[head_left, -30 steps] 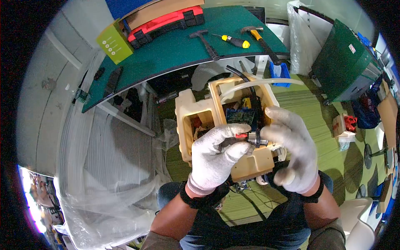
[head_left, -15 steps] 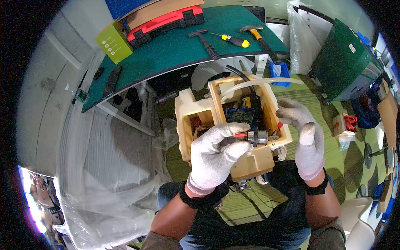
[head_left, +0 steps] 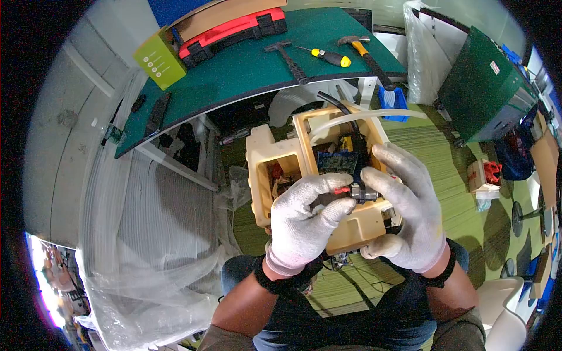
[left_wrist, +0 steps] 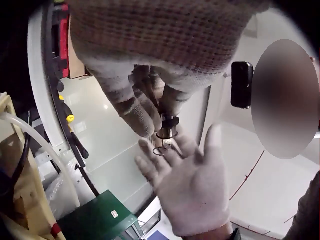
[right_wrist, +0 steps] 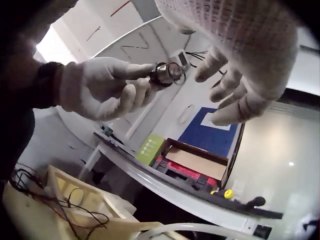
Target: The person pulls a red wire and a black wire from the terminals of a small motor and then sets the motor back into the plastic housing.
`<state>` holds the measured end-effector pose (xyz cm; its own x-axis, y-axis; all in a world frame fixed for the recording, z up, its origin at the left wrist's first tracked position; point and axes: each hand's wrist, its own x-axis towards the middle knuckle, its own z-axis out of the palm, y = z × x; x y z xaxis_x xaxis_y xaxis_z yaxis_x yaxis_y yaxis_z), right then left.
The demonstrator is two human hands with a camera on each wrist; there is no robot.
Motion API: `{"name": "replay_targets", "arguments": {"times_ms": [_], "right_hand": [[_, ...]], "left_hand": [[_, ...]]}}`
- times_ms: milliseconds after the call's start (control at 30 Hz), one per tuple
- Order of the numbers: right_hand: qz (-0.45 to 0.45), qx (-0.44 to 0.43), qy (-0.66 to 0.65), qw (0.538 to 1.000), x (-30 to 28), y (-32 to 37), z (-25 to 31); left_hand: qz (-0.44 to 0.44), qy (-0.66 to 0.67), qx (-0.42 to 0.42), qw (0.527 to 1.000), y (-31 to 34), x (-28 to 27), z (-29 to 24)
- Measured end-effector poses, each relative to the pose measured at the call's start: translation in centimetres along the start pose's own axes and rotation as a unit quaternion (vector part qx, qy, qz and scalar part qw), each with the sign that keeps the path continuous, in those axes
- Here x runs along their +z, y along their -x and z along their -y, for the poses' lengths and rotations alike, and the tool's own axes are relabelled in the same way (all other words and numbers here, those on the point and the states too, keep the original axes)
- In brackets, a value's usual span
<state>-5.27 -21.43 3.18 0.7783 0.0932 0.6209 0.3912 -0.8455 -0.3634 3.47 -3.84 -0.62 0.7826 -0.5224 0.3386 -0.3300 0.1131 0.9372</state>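
Observation:
My gloved left hand pinches a small metal cylinder with a black collar between thumb and fingers, above the cream plastic housing. A bit of red shows at the fingertips. In the right wrist view, a thin ring hangs at the free end of the metal cylinder. My gloved right hand is beside that end, fingers spread and slightly bent, holding nothing visible. In the left wrist view, the right hand has its palm turned up below the cylinder; whether a fingertip touches the ring cannot be told.
A green-topped table behind carries a red and black toolbox, two hammers and a screwdriver. A clear hose arches over the housing. On the right stands a green cabinet; plastic-wrapped material is on the left.
The right hand moved away to the right over the housing's edge, then came back left beside the cylinder. The left hand has kept its pinch and shifted only slightly.

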Motion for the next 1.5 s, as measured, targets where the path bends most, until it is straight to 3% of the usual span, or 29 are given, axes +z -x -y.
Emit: {"name": "replay_targets", "arguments": {"times_ms": [100, 167, 300, 400, 833, 1100, 1200, 1300, 1500], "right_hand": [[-0.006, -0.003, -0.010, 1.000, -0.2, -0.1, 0.2], [-0.056, -0.073, -0.131, 0.987, -1.7, 1.5, -1.4], [-0.158, -0.037, -0.159, 0.974, -0.8, 1.8, -1.6], [-0.177, -0.021, -0.139, 0.974, -0.5, 1.6, -1.1], [-0.150, -0.004, -0.132, 0.980, -0.6, 1.6, -1.2], [-0.015, -0.014, -0.050, 0.999, -0.4, -0.1, 0.6], [-0.019, 0.004, -0.043, 0.999, -1.2, 0.1, 1.1], [-0.112, -0.023, -0.186, 0.976, -1.3, 1.9, -0.2], [-0.120, -0.006, -0.144, 0.982, -1.0, 1.9, -0.4]], "left_hand": [[-0.009, 0.012, -0.020, 1.000, 0.0, 0.1, 0.2], [-0.017, 0.011, -0.022, 1.000, -0.1, 0.1, 0.3], [-0.031, 0.036, -0.027, 0.998, 0.0, 0.2, 0.5], [-0.029, 0.025, -0.024, 0.999, -0.1, 0.1, 0.3], [-0.019, 0.082, -0.063, 0.995, 0.0, 0.1, 0.5], [-0.020, 0.014, -0.019, 1.000, 0.0, 0.1, 0.2], [-0.027, -0.007, -0.010, 1.000, -0.1, 0.0, 0.3], [-0.032, 0.012, -0.027, 0.999, 0.0, -0.1, 0.5], [-0.045, 0.039, -0.024, 0.998, -0.1, 0.1, 0.0]]}}
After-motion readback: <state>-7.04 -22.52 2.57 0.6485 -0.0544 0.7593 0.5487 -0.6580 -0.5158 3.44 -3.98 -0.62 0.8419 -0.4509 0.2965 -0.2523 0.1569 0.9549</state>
